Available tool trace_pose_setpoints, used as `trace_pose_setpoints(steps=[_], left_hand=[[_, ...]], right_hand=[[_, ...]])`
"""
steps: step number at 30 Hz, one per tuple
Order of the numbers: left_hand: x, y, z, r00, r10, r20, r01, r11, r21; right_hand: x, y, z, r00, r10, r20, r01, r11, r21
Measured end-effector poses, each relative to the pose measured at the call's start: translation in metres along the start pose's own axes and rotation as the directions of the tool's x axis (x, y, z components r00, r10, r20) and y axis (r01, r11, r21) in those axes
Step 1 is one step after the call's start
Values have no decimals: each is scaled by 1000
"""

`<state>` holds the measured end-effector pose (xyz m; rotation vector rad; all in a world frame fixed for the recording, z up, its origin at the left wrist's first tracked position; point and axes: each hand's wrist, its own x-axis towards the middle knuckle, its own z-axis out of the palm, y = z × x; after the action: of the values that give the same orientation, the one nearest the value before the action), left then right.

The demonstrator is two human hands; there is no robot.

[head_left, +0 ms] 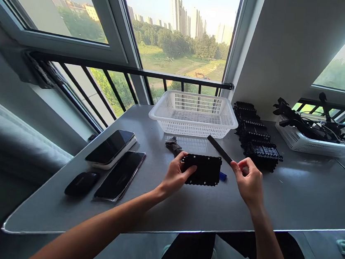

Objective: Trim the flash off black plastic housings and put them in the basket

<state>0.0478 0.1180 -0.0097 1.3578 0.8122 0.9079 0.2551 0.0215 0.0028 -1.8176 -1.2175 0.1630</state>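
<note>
A flat black plate with notched edges [207, 171] is held at its left end by my left hand [177, 172], thumb across its face. My right hand [247, 179] pinches the lower end of a thin dark strip [220, 150], which slants up and to the left, apart from the plate. Behind the plate's right edge a small blue object [223, 176] shows in part. A dark crumpled item [173, 145] lies on the table just beyond my left hand.
On the grey table [163, 211] stand a white basket [193, 129], stacked black notched parts [254, 132] and another basket [310, 146] holding black parts and cables. At left lie two phone-like devices [120, 175] [110, 147] and a black case [81, 183]. A railing runs behind.
</note>
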Motion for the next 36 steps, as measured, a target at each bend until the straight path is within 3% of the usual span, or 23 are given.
trace_pose_setpoints(steps=[6, 10, 14, 19, 23, 28, 36], left_hand=[[-6, -7, 4, 997, 25, 68, -30, 997, 69], [-7, -8, 4, 995, 40, 95, -48, 995, 87], [-3, -3, 1, 994, 3, 105, -3, 1000, 4], [1, -1, -2, 992, -68, 111, 75, 996, -57], [4, -4, -4, 996, -32, 88, 26, 997, 74], [8, -8, -6, 999, 32, 0, -31, 965, 259], [11, -12, -8, 997, 6, 72, -5, 1000, -19]], right_hand=[[-17, -18, 29, 999, -1, -41, 2, 1000, 27], [-16, -17, 35, 996, 31, -87, -26, 998, 57], [-8, -13, 26, 993, 93, 76, -108, 967, 229], [-7, -14, 20, 960, 128, 248, -232, 859, 455], [-11, -19, 23, 933, 168, 319, -315, 811, 493], [-13, -23, 28, 920, 159, 359, -330, 808, 488], [-9, -15, 32, 907, 223, 356, -401, 711, 577]])
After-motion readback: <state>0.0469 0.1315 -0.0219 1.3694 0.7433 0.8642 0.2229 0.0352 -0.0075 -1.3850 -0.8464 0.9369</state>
